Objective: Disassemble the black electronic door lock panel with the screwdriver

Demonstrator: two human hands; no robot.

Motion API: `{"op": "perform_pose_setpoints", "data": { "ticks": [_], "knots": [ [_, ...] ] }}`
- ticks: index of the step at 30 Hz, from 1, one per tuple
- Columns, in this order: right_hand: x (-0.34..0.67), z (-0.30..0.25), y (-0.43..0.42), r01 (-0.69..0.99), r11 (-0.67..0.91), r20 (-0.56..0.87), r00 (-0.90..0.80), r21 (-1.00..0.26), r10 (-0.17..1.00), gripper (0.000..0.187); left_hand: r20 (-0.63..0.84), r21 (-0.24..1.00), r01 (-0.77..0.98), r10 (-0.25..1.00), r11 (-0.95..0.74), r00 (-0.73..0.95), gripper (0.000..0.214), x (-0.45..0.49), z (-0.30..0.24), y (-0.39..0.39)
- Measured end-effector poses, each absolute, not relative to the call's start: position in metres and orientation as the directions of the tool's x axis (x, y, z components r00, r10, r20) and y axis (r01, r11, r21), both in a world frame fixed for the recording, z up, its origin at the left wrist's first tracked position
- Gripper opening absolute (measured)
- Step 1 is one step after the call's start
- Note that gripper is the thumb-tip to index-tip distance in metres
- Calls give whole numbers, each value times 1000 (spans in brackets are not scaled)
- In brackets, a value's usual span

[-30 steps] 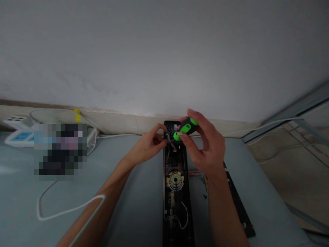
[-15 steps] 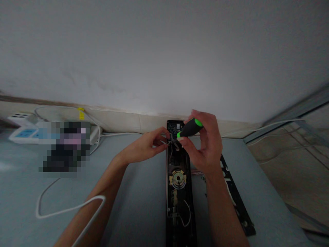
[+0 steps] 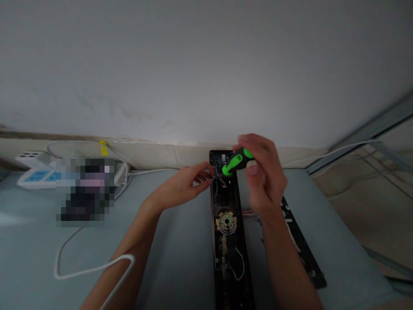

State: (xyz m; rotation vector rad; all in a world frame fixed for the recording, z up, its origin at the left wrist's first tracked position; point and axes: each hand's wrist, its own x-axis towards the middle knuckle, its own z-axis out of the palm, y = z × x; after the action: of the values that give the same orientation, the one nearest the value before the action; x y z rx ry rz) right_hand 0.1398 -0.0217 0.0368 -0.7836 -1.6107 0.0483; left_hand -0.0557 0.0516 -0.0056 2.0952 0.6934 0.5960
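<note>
A long, narrow black electronic device (image 3: pixel 230 275) lies opened up, showing a round speaker-like part (image 3: pixel 227 222), loose wires and a circuit board at its far end. My right hand (image 3: pixel 266 176) grips a green and black screwdriver (image 3: pixel 238 162) by its handle. The screwdriver slants down to the left over the far part of the device, its tip hard to make out among the wires. At the device's left edge, my left hand (image 3: pixel 190 184) has thumb and fingertips drawn together, close to the screwdriver's lower end. Whatever lies between those fingertips is too small to name.
A second black panel (image 3: pixel 305 249) lies right of the device, joined by a ribbon of wires (image 3: pixel 250 212). On the left are a white power strip (image 3: pixel 35 178) and a blurred-out object (image 3: pixel 87 193). A white cable (image 3: pixel 93 261) crosses over my left forearm. The wall (image 3: pixel 206 77) stands behind.
The screwdriver handle has turned, now showing a green stripe, and my right thumb has moved back along it. My left hand stays at the device's edge. The view has shifted slightly.
</note>
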Motion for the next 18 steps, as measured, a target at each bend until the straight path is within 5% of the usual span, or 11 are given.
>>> {"op": "perform_pose_setpoints", "data": {
  "ticks": [4, 10, 18],
  "knots": [
    [138, 37, -23, 408, 771, 842, -13, -489, 540, 42, 161, 822, 273, 664, -500, 730, 17, -55, -6, 52],
    [141, 35, -18, 460, 772, 890, 106, -439, 443, 32, 160, 811, 292, 671, -508, 724, 16, -53, -3, 51],
    [141, 34, -22, 347, 762, 817, 23, -547, 576, 44, 176, 786, 295, 655, -543, 735, 18, -53, -7, 53]
  ]
}}
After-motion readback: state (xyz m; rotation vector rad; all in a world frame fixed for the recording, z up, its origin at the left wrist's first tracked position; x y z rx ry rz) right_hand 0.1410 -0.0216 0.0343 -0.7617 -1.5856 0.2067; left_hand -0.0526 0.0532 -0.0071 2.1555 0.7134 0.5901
